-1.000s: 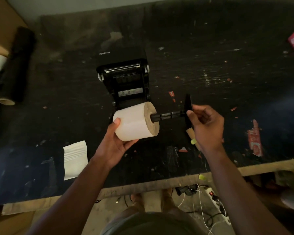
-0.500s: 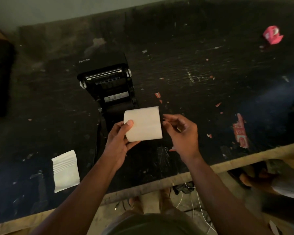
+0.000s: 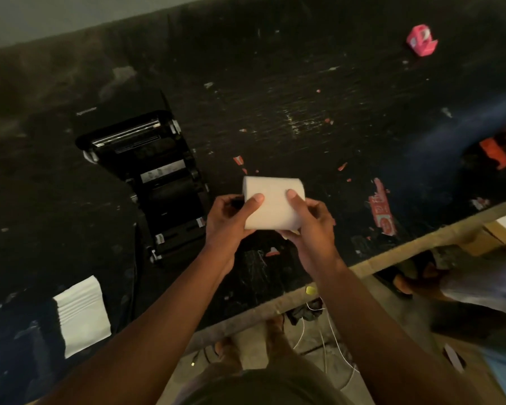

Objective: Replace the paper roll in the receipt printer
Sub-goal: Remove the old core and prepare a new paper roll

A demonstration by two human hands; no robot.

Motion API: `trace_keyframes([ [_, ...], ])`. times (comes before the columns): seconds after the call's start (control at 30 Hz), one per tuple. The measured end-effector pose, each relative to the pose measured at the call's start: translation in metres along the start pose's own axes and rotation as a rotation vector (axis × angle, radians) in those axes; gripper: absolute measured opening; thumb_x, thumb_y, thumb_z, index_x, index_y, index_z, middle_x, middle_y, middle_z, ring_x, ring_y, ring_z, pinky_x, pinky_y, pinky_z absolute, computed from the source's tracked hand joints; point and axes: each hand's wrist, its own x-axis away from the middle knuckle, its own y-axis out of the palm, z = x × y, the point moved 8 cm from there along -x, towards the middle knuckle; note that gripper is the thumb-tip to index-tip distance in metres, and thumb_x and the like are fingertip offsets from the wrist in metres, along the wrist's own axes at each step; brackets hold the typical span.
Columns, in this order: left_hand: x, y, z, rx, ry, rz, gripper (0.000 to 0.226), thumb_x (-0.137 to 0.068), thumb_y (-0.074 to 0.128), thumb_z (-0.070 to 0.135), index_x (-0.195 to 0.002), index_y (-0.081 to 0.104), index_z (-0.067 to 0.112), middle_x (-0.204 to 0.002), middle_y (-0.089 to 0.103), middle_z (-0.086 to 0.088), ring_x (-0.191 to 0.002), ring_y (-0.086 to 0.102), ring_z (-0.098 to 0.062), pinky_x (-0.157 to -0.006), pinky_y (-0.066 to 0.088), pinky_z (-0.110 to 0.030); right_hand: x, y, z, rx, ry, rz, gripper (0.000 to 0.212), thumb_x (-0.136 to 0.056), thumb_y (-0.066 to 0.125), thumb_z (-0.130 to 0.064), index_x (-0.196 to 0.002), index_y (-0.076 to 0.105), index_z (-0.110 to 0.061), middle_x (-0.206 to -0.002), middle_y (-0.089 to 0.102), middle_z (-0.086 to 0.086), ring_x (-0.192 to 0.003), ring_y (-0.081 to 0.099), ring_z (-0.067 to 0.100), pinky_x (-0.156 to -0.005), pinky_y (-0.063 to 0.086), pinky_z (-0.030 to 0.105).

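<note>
A white paper roll [image 3: 272,200] is held above the dark table, just right of the black receipt printer [image 3: 155,182]. My left hand [image 3: 231,220] grips the roll's left end, thumb on its side. My right hand [image 3: 310,226] grips its right end from below, thumb on top. The printer sits with its lid open, showing the paper bay and rollers. The black spindle is hidden; I cannot tell whether it sits inside the roll.
A stack of white paper sheets [image 3: 82,314] lies at the near left. A pink object [image 3: 421,40] sits far right. Red scraps [image 3: 381,209] litter the table [image 3: 304,97]. Its wooden front edge [image 3: 421,244] runs diagonally. Cables [image 3: 319,325] and another person's feet [image 3: 406,282] are below.
The black spindle, held out to the right of the roll a second ago, is out of sight. My right hand came onto the roll's right end, and the roll moved right of the printer.
</note>
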Motion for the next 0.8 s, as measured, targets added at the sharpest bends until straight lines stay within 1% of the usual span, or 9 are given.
trace_keyframes([
  [0.07, -0.006, 0.022, 0.005, -0.039, 0.011, -0.053, 0.056, -0.068, 0.090, 0.051, -0.111, 0.063, 0.028, -0.121, 0.068, 0.002, -0.110, 0.069, -0.014, -0.066, 0.062, -0.023, -0.007, -0.012, -0.013, -0.070, 0.013, 0.030, 0.061, -0.080, 0.087, -0.034, -0.127, 0.057, -0.008, -0.122, 0.068, 0.010, -0.112, 0.069, 0.026, -0.078, 0.065, 0.047],
  [0.13, -0.013, 0.043, 0.010, -0.091, 0.017, -0.149, 0.068, -0.065, 0.083, 0.067, -0.117, 0.060, 0.031, -0.124, 0.065, 0.003, -0.113, 0.068, -0.015, -0.071, 0.063, -0.029, -0.014, -0.024, -0.028, -0.121, 0.011, 0.029, 0.057, -0.081, 0.086, -0.033, -0.126, 0.058, -0.011, -0.128, 0.063, 0.011, -0.119, 0.063, 0.029, -0.085, 0.064, 0.054],
  [0.23, -0.034, 0.061, 0.009, -0.142, -0.031, -0.220, 0.074, -0.076, 0.057, 0.085, -0.130, 0.058, 0.034, -0.126, 0.064, 0.005, -0.115, 0.067, -0.019, -0.092, 0.057, -0.043, -0.024, -0.043, -0.051, -0.172, -0.015, 0.021, 0.047, -0.082, 0.084, -0.031, -0.120, 0.060, -0.019, -0.133, 0.061, 0.011, -0.123, 0.061, 0.031, -0.091, 0.061, 0.060],
  [0.3, -0.054, 0.063, 0.010, -0.401, 0.064, -0.139, 0.038, -0.094, 0.057, 0.064, -0.118, 0.064, 0.036, -0.120, 0.067, 0.008, -0.114, 0.067, -0.017, -0.095, 0.054, -0.039, -0.029, -0.056, -0.064, -0.207, -0.035, 0.062, 0.035, -0.082, 0.085, -0.029, -0.109, 0.063, -0.028, -0.129, 0.062, 0.007, -0.120, 0.062, 0.030, -0.088, 0.062, 0.059],
  [0.37, -0.072, 0.076, 0.009, -0.817, 0.246, -0.129, 0.004, -0.098, 0.065, 0.035, -0.100, 0.065, 0.037, -0.104, 0.068, 0.016, -0.105, 0.068, -0.010, -0.086, 0.053, -0.030, -0.032, -0.069, -0.073, -0.214, -0.060, 0.123, 0.029, -0.081, 0.086, -0.028, -0.096, 0.062, -0.035, -0.121, 0.063, 0.004, -0.113, 0.063, 0.026, -0.083, 0.064, 0.056],
  [0.5, -0.095, 0.126, -0.033, -1.265, 0.377, -0.390, 0.025, -0.087, 0.079, 0.027, -0.104, 0.063, 0.036, -0.110, 0.063, 0.008, -0.108, 0.064, -0.015, -0.084, 0.049, -0.031, -0.040, -0.087, -0.077, -0.156, -0.073, 0.135, 0.033, -0.082, 0.084, -0.036, -0.107, 0.064, -0.031, -0.130, 0.062, 0.005, -0.122, 0.061, 0.027, -0.087, 0.063, 0.055],
  [0.6, -0.109, 0.145, -0.059, -1.515, 0.394, -0.493, 0.042, -0.082, 0.084, 0.029, -0.118, 0.062, 0.027, -0.126, 0.062, -0.004, -0.118, 0.060, -0.024, -0.096, 0.048, -0.040, -0.040, -0.099, -0.073, -0.132, -0.080, 0.158, 0.033, -0.080, 0.085, -0.041, -0.106, 0.066, -0.034, -0.133, 0.063, 0.005, -0.124, 0.061, 0.027, -0.090, 0.062, 0.055],
  [0.77, -0.129, 0.153, -0.047, -1.510, 0.453, -0.482, 0.037, -0.085, 0.080, 0.029, -0.081, 0.048, 0.047, -0.121, 0.064, 0.000, -0.109, 0.062, -0.018, -0.100, 0.050, -0.044, -0.039, -0.118, -0.065, -0.191, -0.062, 0.172, 0.033, -0.079, 0.087, -0.036, -0.105, 0.068, -0.031, -0.137, 0.062, 0.008, -0.127, 0.061, 0.030, -0.088, 0.063, 0.056],
  [0.8, -0.131, 0.152, -0.042, -1.515, 0.458, -0.467, 0.034, -0.086, 0.079, 0.031, -0.082, 0.050, 0.047, -0.119, 0.063, 0.000, -0.104, 0.061, -0.016, -0.098, 0.052, -0.044, -0.038, -0.122, -0.064, -0.202, -0.064, 0.169, 0.030, -0.080, 0.086, -0.035, -0.105, 0.069, -0.032, -0.136, 0.062, 0.008, -0.127, 0.061, 0.030, -0.089, 0.062, 0.056],
])
